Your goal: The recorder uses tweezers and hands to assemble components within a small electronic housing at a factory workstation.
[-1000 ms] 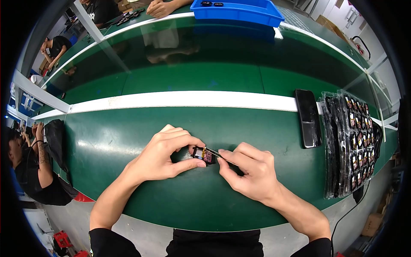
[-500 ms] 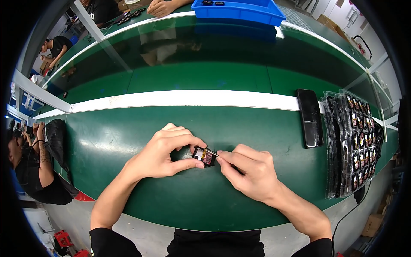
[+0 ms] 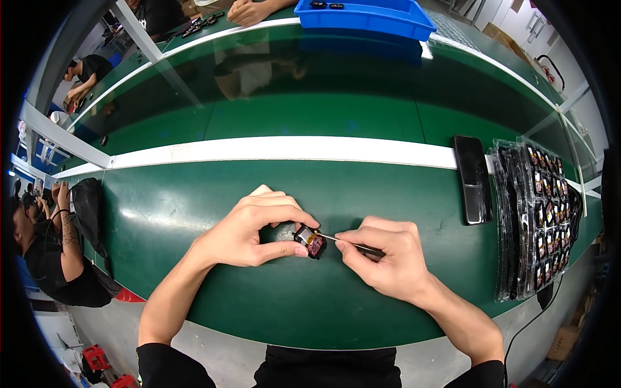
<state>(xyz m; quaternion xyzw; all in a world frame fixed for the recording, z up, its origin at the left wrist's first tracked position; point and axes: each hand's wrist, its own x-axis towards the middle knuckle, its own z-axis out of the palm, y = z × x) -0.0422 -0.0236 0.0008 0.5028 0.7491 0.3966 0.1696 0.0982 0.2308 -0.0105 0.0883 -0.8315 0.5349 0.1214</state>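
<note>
Here, tweezers (image 3: 349,242) at small part (image 3: 311,240).

– What colours show on the bench (image 3: 213,213)?
– It is dark green, with a white stripe (image 3: 278,150) running across it. A blue bin (image 3: 369,16) sits at the far edge.
– And the small part (image 3: 310,242)?
– Black, with red and perhaps gold inside; it is too small to be sure.
– To the side?
– A glossy black phone (image 3: 472,180), and black trays (image 3: 540,220) dotted with rows of reddish pieces.
</note>
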